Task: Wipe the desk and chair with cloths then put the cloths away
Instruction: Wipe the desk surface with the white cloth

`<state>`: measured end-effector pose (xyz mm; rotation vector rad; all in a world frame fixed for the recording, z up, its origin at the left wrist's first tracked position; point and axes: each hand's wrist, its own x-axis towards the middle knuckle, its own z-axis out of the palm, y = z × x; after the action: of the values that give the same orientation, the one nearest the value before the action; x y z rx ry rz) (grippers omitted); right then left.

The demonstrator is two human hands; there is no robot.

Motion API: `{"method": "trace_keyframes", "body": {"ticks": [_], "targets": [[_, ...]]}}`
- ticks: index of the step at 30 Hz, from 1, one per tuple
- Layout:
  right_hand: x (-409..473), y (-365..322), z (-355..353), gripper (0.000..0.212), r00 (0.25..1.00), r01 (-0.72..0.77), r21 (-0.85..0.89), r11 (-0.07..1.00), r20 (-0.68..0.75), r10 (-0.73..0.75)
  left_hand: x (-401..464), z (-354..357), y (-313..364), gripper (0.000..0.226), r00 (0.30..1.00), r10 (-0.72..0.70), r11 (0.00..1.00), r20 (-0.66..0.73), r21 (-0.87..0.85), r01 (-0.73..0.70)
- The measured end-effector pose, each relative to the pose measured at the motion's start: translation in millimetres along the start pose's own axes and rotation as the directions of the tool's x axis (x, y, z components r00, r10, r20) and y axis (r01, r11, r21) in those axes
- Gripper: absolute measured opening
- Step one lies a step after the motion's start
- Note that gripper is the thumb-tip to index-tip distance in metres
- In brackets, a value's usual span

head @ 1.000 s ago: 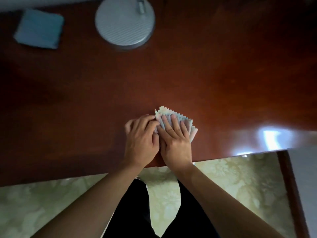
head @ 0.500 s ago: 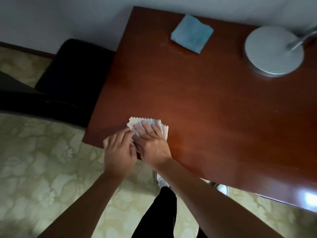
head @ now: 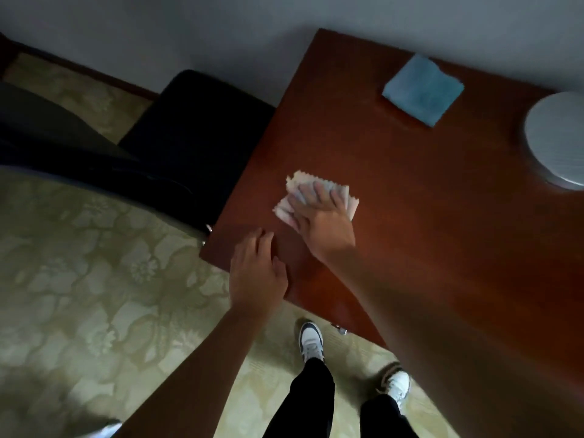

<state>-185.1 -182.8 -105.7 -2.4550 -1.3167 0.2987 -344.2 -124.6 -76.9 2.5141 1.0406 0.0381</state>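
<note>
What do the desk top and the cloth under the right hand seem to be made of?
Desk: apparently wood or wood veneer, reddish-brown with a glossy finish, judging by its sheen. Pale cloth under the right hand: thin woven fabric, probably, with zigzag-cut edges.

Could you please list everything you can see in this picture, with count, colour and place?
desk: one, reddish-brown wood, right half.
pale cloth: one, whitish with zigzag edges, on the desk near its left edge.
blue cloth: one, folded, far end of the desk.
lamp base: one, silver-grey round, right edge.
chair: one, black, left of the desk.
carpet: pale green, patterned.
shoes: two, white and dark.
right hand: flat on the pale cloth.
left hand: at the desk's near edge.
</note>
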Motion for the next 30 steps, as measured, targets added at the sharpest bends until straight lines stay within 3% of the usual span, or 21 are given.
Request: {"method": "trace_keyframes", "body": {"ticks": [3, 5, 8, 11, 14, 16, 19, 23, 25, 27, 30], "targets": [[16, -18, 6, 0.058, 0.998, 0.064, -0.013, 0.998, 0.015, -0.064, -19, -3, -34, 0.048, 0.991, -0.122, 0.991, -0.048, -0.062, 0.119], [-17, -46, 25, 0.045, 0.969, 0.245, -0.015, 0.969, 0.015, -0.245, -28, -9, -54, 0.047, 0.978, -0.196, 0.976, -0.068, -0.109, 0.188], [-73, -73, 42, 0.039, 0.908, 0.412, 0.071, 0.908, 0.051, -0.416, -29, -19, -70, 0.047, 0.968, -0.241, 0.960, -0.063, -0.164, 0.228], [-38, -58, 35, 0.036, 0.854, 0.504, 0.096, 0.858, 0.088, -0.512, -18, -25, -73, 0.045, 0.973, -0.226, 0.963, -0.048, -0.164, 0.216], [40, -51, 19, 0.050, 0.952, 0.303, 0.020, 0.953, 0.030, -0.304, -3, -27, -68, 0.043, 0.968, -0.248, 0.953, -0.041, -0.190, 0.236], [50, -78, 27, 0.057, 0.977, 0.210, 0.016, 0.978, 0.040, -0.210, 6, -28, -62, 0.038, 0.963, -0.256, 0.943, -0.086, -0.244, 0.229], [-9, -112, 44, 0.047, 0.925, 0.354, 0.079, 0.932, 0.118, -0.361, 21, -29, -57, 0.042, 0.958, -0.234, 0.927, -0.167, -0.335, 0.168], [-12, -79, 38, 0.042, 0.842, 0.515, 0.106, 0.851, 0.121, -0.525, 43, -18, -52, 0.047, 0.971, -0.185, 0.959, -0.152, -0.244, 0.144], [23, -60, 17, 0.037, 0.886, 0.445, 0.063, 0.893, 0.109, -0.450, 61, -11, -46, 0.047, 0.974, -0.168, 0.969, -0.150, -0.209, 0.135], [80, -19, -6, 0.034, 0.959, 0.278, 0.041, 0.960, 0.041, -0.279, 82, 1, -31, 0.045, 0.977, -0.168, 0.979, -0.133, -0.139, 0.150], [174, 48, -35, 0.037, 0.987, 0.153, 0.019, 0.988, -0.053, -0.151, 98, 18, -9, 0.051, 0.974, -0.190, 0.981, -0.124, 0.014, 0.193]]}}
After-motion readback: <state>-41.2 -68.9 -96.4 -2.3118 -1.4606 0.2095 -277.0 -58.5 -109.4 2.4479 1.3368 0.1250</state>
